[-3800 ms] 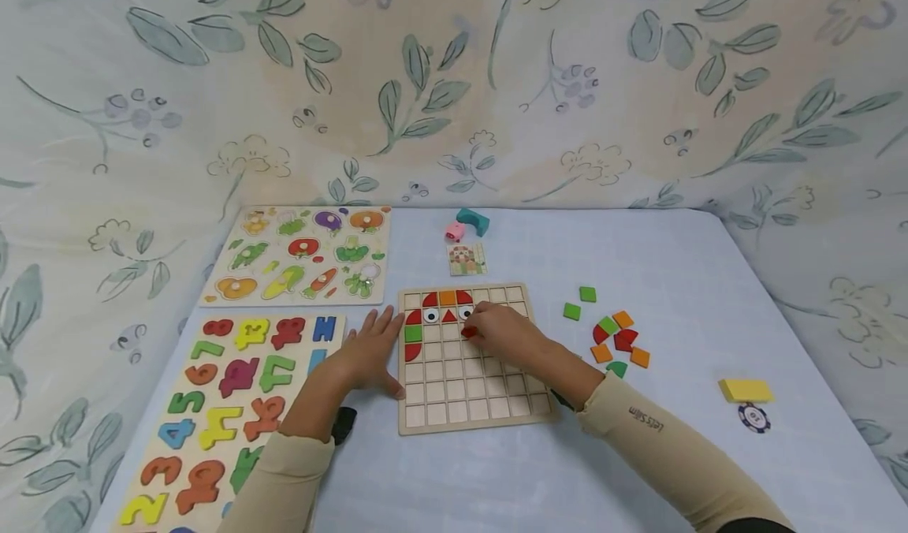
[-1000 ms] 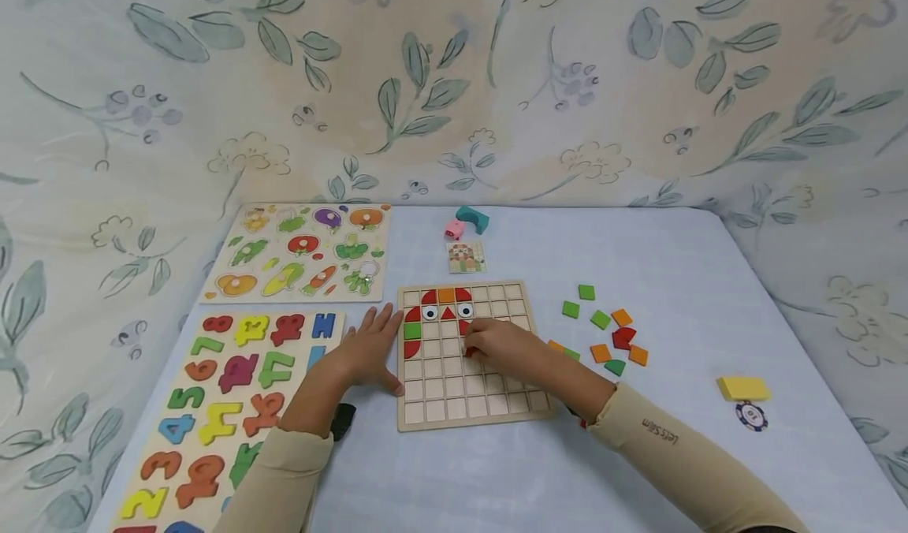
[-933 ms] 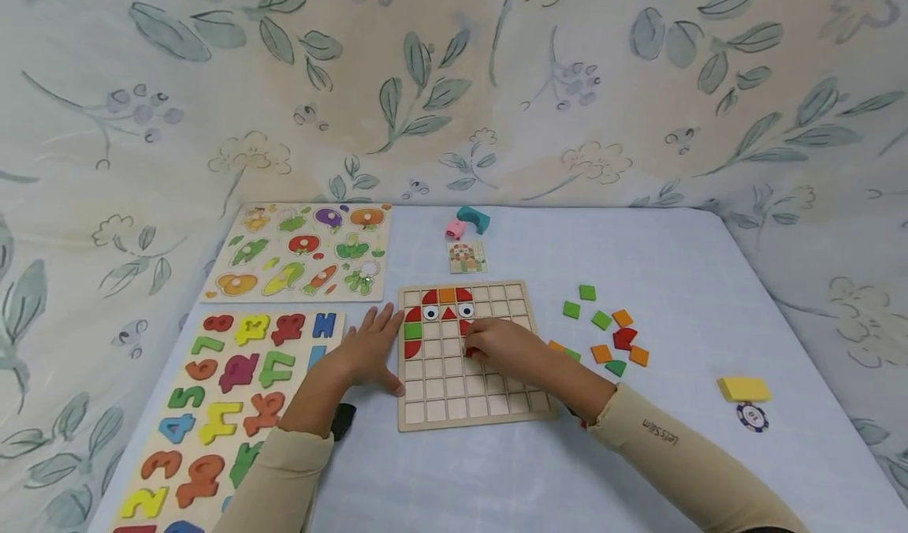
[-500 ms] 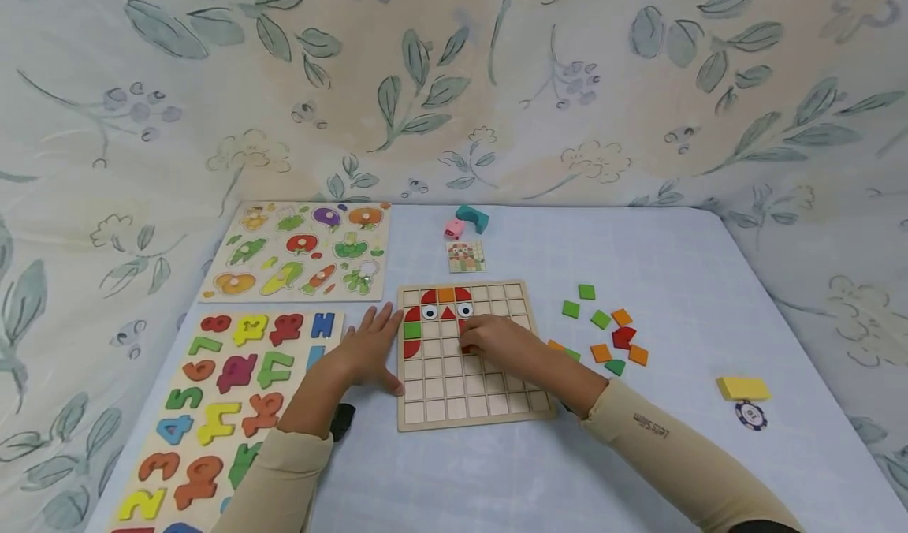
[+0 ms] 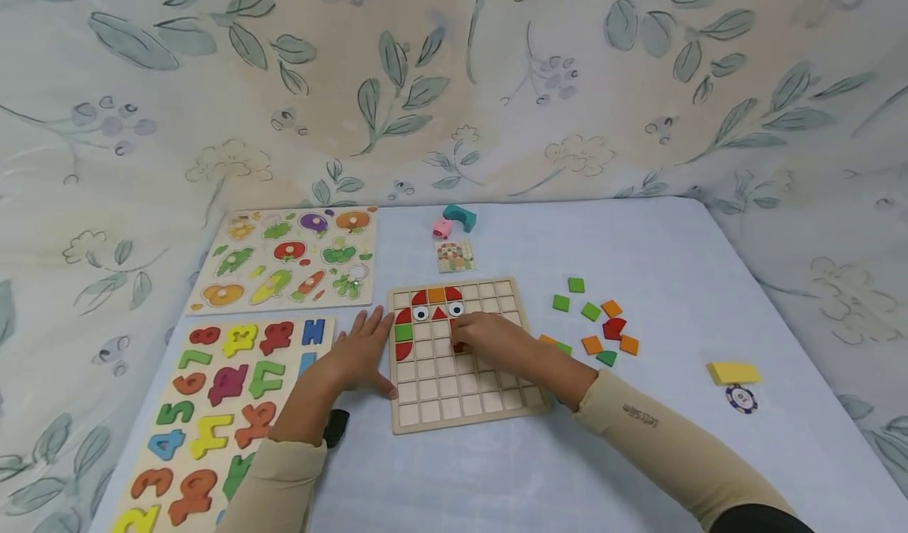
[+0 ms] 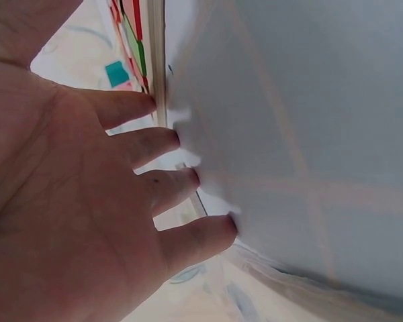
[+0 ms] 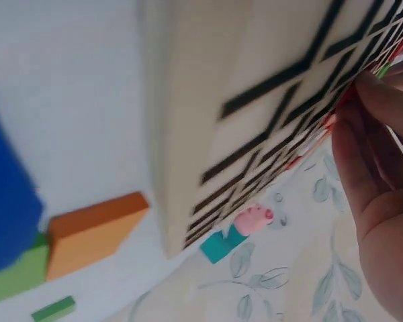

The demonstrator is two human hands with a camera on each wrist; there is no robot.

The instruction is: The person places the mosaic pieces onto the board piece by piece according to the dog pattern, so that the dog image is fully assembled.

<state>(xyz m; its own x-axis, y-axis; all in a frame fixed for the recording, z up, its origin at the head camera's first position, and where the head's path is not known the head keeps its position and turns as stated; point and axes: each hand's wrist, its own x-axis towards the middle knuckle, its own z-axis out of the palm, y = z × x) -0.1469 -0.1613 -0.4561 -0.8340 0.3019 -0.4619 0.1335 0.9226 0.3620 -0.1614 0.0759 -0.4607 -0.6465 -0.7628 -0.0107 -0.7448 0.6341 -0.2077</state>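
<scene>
A wooden grid board (image 5: pixel 429 392) carries red, orange and green tiles and two eye tiles (image 5: pixel 421 313) at its upper left. My right hand (image 5: pixel 496 344) is over the board, pinching a red tile (image 5: pixel 459 348) between thumb and fingertips at a cell two rows below the right eye tile. In the right wrist view, the fingers partly cover that red tile (image 7: pixel 347 95). My left hand (image 5: pixel 358 359) lies spread at the board's left edge, fingertips right at the rim. Its straight fingers also show in the left wrist view.
Loose green, orange and red tiles (image 5: pixel 614 328) lie right of the board. A picture card (image 5: pixel 455 256), pink pig figure (image 5: pixel 442 229) and teal block (image 5: pixel 461 218) sit behind it. Vegetable (image 5: pixel 237 260) and number (image 5: pixel 163 509) puzzles are left; a yellow block (image 5: pixel 734 373) and chip (image 5: pixel 741 399) far right.
Since the oldest frame, a red tile has come to lie below the right eye tile, and the loose pile has lost a red one. My right hand is slightly lower; the left stayed put.
</scene>
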